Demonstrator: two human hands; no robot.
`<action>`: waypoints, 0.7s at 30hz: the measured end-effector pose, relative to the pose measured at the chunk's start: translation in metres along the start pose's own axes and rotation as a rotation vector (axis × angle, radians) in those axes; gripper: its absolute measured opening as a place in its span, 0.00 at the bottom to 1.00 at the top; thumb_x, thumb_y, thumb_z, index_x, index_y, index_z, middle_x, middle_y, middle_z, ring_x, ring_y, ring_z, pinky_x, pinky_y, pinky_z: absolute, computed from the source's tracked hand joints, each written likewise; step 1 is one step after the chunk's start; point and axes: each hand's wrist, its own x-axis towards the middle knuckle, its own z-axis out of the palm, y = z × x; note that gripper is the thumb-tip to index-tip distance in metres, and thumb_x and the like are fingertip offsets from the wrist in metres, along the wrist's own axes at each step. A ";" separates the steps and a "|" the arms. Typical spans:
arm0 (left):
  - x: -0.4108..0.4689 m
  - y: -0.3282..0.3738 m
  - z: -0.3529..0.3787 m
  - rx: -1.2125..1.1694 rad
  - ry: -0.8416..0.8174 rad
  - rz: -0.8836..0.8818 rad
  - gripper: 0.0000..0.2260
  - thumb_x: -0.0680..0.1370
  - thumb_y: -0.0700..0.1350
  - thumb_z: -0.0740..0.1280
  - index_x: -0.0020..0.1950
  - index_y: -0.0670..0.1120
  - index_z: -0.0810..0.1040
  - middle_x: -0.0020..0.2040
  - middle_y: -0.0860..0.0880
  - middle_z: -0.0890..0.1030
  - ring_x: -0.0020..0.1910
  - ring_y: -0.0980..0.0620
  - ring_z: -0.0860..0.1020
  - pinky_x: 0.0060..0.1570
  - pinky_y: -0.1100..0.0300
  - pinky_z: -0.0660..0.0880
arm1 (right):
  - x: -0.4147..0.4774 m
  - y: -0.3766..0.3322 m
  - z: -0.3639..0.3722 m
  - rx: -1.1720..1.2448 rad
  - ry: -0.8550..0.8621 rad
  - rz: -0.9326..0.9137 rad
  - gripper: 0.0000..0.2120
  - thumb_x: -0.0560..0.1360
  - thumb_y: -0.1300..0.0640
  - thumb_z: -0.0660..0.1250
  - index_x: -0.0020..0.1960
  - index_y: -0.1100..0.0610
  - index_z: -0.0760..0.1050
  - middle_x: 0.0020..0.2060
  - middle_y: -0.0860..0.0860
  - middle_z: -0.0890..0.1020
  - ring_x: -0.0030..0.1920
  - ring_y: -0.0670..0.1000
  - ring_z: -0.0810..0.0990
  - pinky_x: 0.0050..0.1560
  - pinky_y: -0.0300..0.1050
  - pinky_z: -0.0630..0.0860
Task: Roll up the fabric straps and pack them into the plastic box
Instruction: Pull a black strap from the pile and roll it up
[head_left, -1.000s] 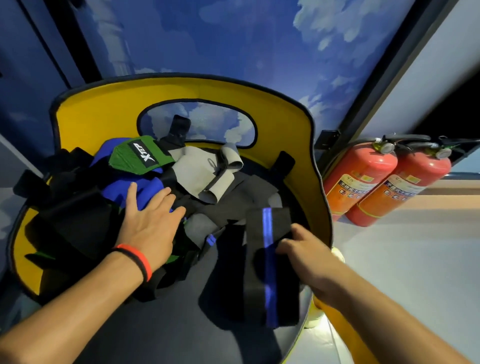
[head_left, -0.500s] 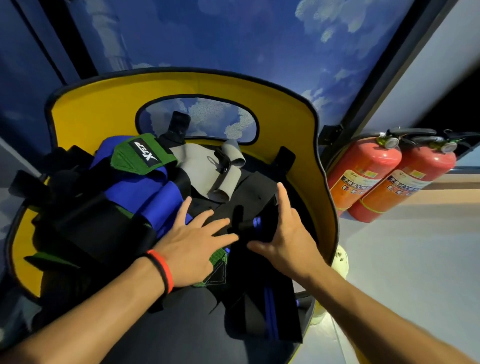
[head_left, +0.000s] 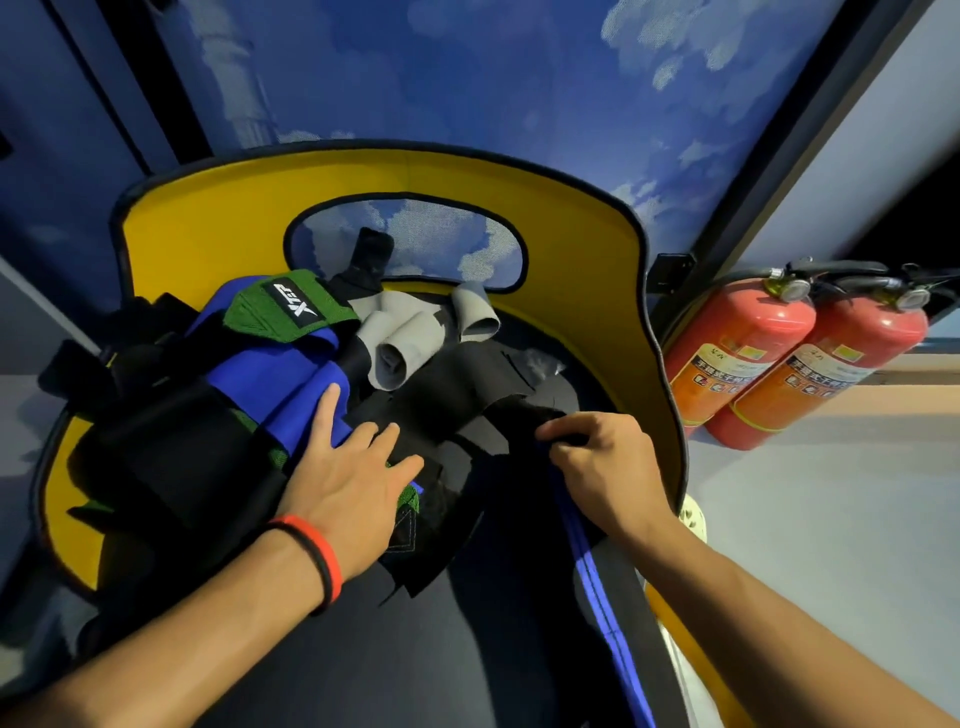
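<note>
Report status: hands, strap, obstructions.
Left hand flat on strap pile. Right hand grips blue-striped black strap. Plastic box not in view.

Dim overall, with a cool blue cast. Brightest at right of frame: pale floor (head_left: 831, 519) and red extinguishers (head_left: 737, 353), which carry a faint sheen on their shoulders. At centre, the black straps (head_left: 457, 400) sink into shadow and their folds are barely readable. Strong wide-angle bowing toward edges and corners. Fine texture soft throughout.

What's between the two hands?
Head view: crumpled black fabric fills the gap between the flat left hand and the right hand, which pinches the blue-striped strap.
</note>
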 end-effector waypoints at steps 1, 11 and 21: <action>0.000 -0.001 0.000 0.004 -0.004 -0.007 0.28 0.82 0.53 0.56 0.81 0.59 0.52 0.83 0.45 0.53 0.79 0.44 0.55 0.64 0.27 0.25 | 0.000 -0.001 -0.001 0.022 0.015 0.010 0.13 0.74 0.66 0.69 0.44 0.49 0.86 0.37 0.41 0.83 0.33 0.35 0.78 0.30 0.28 0.69; 0.004 -0.019 0.007 0.001 -0.041 -0.102 0.25 0.80 0.54 0.56 0.78 0.58 0.62 0.70 0.47 0.73 0.72 0.46 0.66 0.67 0.29 0.26 | -0.006 -0.013 -0.044 0.363 0.351 -0.116 0.11 0.73 0.66 0.70 0.38 0.52 0.83 0.35 0.44 0.85 0.37 0.42 0.81 0.41 0.40 0.75; -0.014 -0.013 -0.007 -0.047 -0.074 -0.053 0.20 0.82 0.61 0.53 0.67 0.56 0.75 0.62 0.53 0.73 0.67 0.50 0.69 0.64 0.27 0.24 | 0.034 -0.021 -0.010 0.687 0.013 -0.101 0.23 0.77 0.71 0.66 0.66 0.52 0.79 0.59 0.45 0.84 0.59 0.44 0.82 0.60 0.38 0.78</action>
